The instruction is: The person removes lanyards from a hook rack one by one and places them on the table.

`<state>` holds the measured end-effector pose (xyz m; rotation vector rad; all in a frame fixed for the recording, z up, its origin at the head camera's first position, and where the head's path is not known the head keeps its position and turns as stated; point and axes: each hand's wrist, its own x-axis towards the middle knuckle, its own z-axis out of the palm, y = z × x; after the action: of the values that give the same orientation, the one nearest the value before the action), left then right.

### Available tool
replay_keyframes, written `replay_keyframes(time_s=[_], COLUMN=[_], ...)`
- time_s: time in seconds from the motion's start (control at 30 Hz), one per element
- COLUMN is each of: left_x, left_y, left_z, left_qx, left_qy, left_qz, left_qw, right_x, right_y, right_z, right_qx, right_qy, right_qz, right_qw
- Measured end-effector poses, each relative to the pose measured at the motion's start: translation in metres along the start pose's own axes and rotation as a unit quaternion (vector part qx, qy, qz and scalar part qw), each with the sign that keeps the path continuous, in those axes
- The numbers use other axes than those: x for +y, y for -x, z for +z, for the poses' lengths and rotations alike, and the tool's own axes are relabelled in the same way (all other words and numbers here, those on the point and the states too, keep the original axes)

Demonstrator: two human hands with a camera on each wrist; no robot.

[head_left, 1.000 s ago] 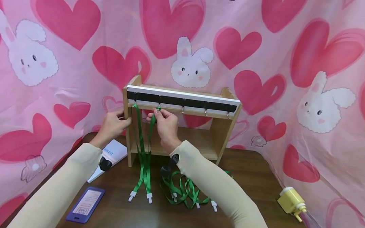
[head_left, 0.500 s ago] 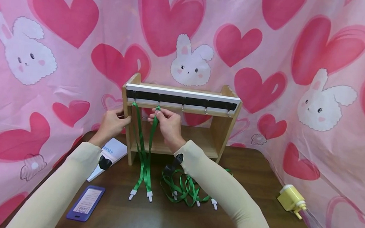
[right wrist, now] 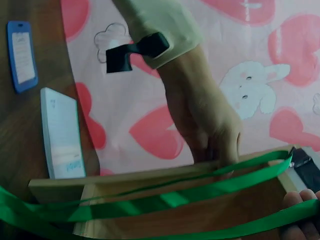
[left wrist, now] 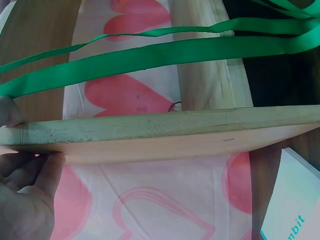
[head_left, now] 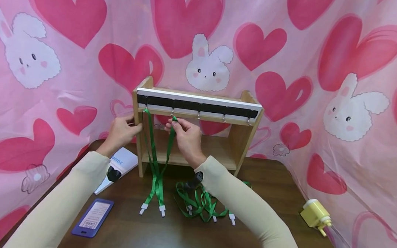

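My left hand (head_left: pixel 123 131) grips the left side panel of a small wooden shelf (head_left: pixel 245 148). In the left wrist view, its thumb and fingers lie on opposite faces of the panel (left wrist: pixel 150 125). Across the shelf's top front runs a white-and-black rail (head_left: pixel 186 107) with several metal hooks. One green lanyard (head_left: pixel 152 136) hangs from the leftmost hook. Just below the second hook (head_left: pixel 172 111), my right hand (head_left: pixel 187 138) pinches the top of another green lanyard (head_left: pixel 170 143); the fingers partly hide its loop. The white clips (head_left: pixel 162 211) of these lanyards hang low in front of the shelf.
More green lanyards (head_left: pixel 211 207) lie heaped on the table (head_left: pixel 140 236), below the right forearm. At the left are a blue card holder (head_left: pixel 92 218) and a white box (head_left: pixel 125 159) with blue lettering. A yellow object with a nozzle (head_left: pixel 315 213) is at the far right.
My right hand has shifted slightly right and down from the second hook, taking the top of the lanyard with it. The left hand stays on the panel. The head view has tilted down slightly.
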<state>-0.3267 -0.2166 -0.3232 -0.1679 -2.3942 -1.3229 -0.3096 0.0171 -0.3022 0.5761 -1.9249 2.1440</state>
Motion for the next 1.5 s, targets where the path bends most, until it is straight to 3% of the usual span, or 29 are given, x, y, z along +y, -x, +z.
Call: replay_keyframes(time_s=[0.13, 0.33, 0.63, 0.8, 1.17, 1.5], left_x=[0.0, 0.002, 0.001, 0.0, -0.001, -0.003], left_y=[-0.001, -0.002, -0.002, -0.002, 0.0, -0.001], left_z=[0.0, 0.001, 0.0, 0.0, 0.0, 0.002], left_qx=[0.004, 0.003, -0.002, 0.001, -0.001, 0.015], left_qy=[-0.002, -0.001, 0.005, 0.004, 0.003, -0.013], left_qz=[0.007, 0.009, 0.008, 0.009, 0.008, 0.018], left_qw=[1.0, 1.0, 1.0, 1.0, 1.0, 0.9996], right_x=[0.005, 0.012, 0.021, 0.024, 0.038, 0.056], right_y=[0.001, 0.008, 0.036, 0.056, 0.087, 0.096], right_z=[-0.009, -0.021, -0.024, -0.023, -0.016, -0.005], right_qx=[0.002, -0.003, -0.043, -0.067, -0.102, -0.116], right_qy=[0.009, 0.019, 0.067, 0.069, 0.0, -0.035], right_qz=[-0.006, 0.017, 0.011, 0.035, 0.102, 0.136], right_qw=[0.9999, 0.9997, 0.9968, 0.9947, 0.9895, 0.9833])
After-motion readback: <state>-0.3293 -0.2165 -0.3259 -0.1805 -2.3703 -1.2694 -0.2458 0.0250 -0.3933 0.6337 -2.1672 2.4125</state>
